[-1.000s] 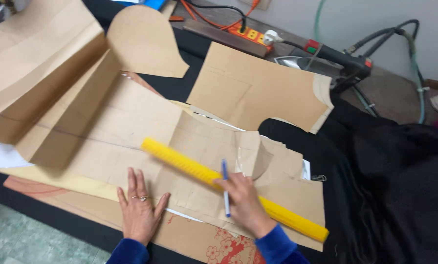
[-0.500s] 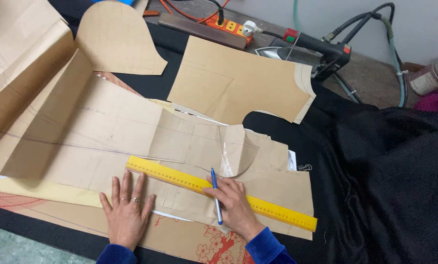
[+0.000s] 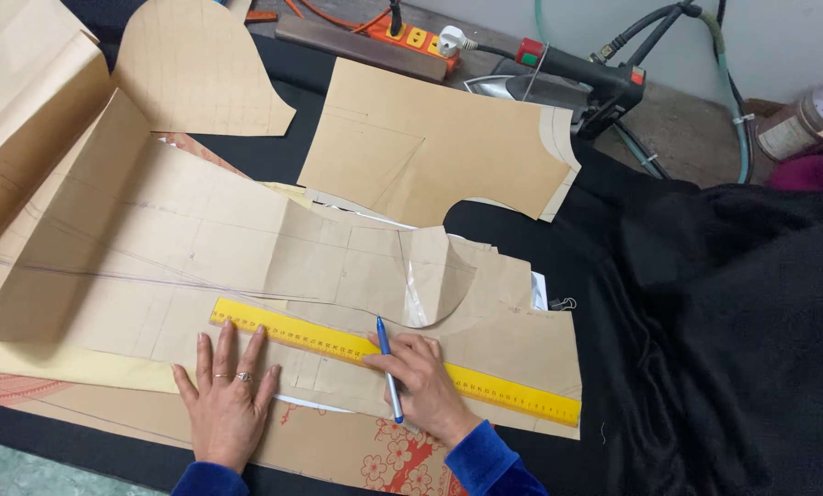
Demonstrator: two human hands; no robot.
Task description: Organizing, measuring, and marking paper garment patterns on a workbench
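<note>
A long yellow ruler (image 3: pixel 503 390) lies diagonally across brown paper pattern pieces (image 3: pixel 182 257). My right hand (image 3: pixel 425 386) rests on the ruler's middle and holds a blue pen (image 3: pixel 388 366) with its tip pointing up at the ruler's far edge. My left hand (image 3: pixel 228 395) lies flat with fingers spread on the brown paper, just below the ruler's left end; a ring is on one finger.
Another cut pattern piece (image 3: pixel 430 147) lies behind, and a rounded one (image 3: pixel 191 69) at the far left. Black fabric (image 3: pixel 733 321) is heaped at the right. An iron (image 3: pixel 568 78) and an orange power strip (image 3: pixel 411 37) sit at the table's back edge.
The ruler has settled lower and flatter on the paper. My right hand has moved onto it with the pen, and my left hand has spread flat beside its left end.
</note>
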